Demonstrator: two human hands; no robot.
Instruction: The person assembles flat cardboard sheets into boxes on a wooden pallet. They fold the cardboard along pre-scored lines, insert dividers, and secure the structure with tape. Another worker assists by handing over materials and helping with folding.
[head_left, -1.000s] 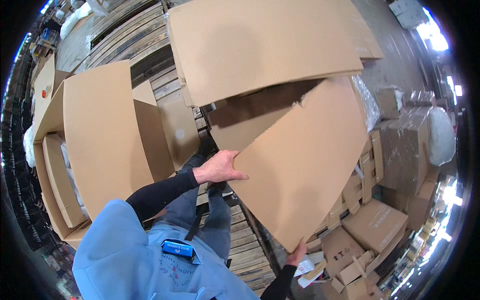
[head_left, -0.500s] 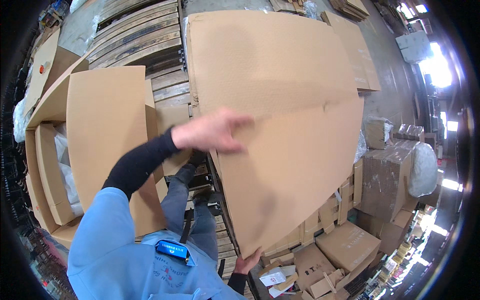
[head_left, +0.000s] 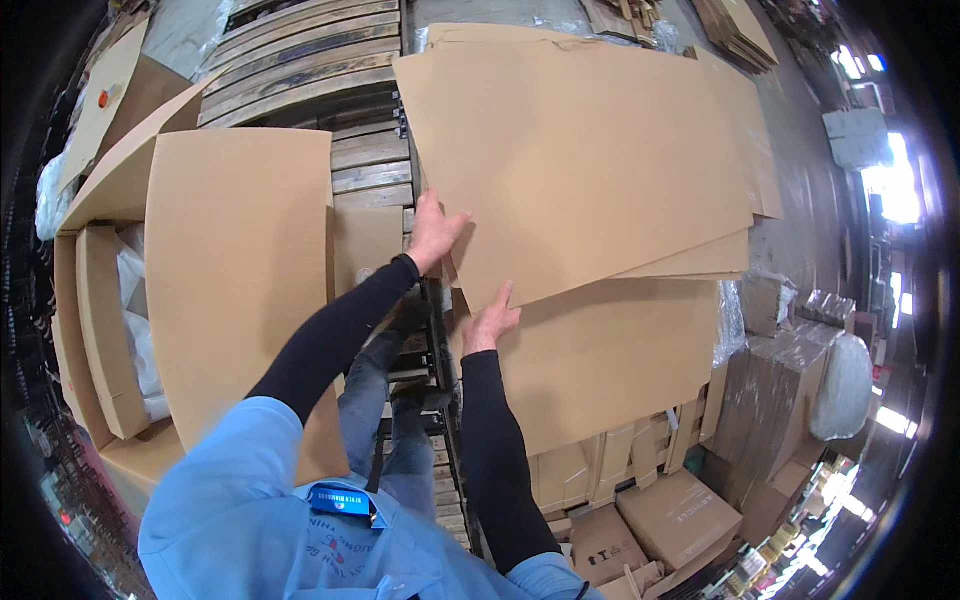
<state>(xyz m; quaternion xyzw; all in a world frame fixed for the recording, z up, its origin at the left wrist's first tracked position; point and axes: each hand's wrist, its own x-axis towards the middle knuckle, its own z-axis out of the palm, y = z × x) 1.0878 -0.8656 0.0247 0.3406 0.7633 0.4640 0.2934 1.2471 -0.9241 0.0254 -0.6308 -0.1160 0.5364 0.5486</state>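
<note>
Cardboard sheet (head_left: 590, 150) laid flat atop the stack (head_left: 620, 370) – left hand (head_left: 432, 232) pinching its near edge, right hand (head_left: 488, 322) spread open just below, fingertips under that edge – squaring up seemingly left, open box (head_left: 230, 290) left of both hands.
</note>
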